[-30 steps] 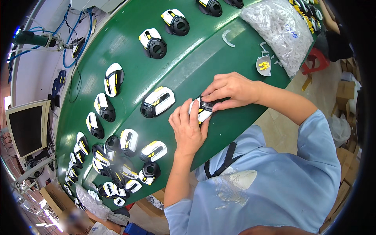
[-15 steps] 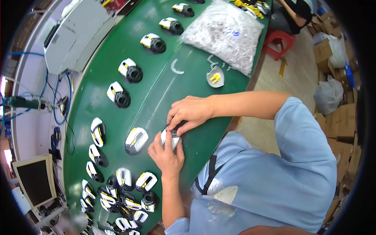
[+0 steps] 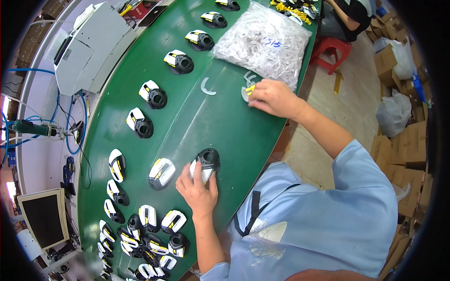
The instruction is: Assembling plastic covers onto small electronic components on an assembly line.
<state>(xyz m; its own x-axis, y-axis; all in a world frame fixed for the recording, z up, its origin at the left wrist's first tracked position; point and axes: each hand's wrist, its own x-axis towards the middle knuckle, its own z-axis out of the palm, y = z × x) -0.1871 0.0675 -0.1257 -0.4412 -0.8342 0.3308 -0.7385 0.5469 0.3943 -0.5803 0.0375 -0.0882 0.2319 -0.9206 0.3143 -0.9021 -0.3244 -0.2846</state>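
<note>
A black-and-white plastic housing (image 3: 209, 158) with a round hole in its black end rests on the green table, and my left hand (image 3: 199, 187) grips its white end with bent fingers. My right hand (image 3: 276, 97) is over a small pale dish (image 3: 245, 94) of yellow plastic pieces (image 3: 250, 89). Its fingers are curled together at the dish; whatever is between the fingertips is hidden. Just left of my left hand lies another white-and-grey housing (image 3: 162, 173). A clear curved strip (image 3: 206, 87) lies farther up, with a few more clear strips (image 3: 249, 77) beside the dish.
A row of similar housings (image 3: 152, 94) runs along the far side of the green table (image 3: 187, 119), with a pile (image 3: 147, 243) at the near left. A large bag of clear parts (image 3: 267, 40) lies at the back. Beyond are a red stool (image 3: 332, 52) and another person (image 3: 349, 18).
My right hand has left the housing and moved away to the dish of yellow pieces. The housing's black end is now uncovered. My left hand stays on the housing.
</note>
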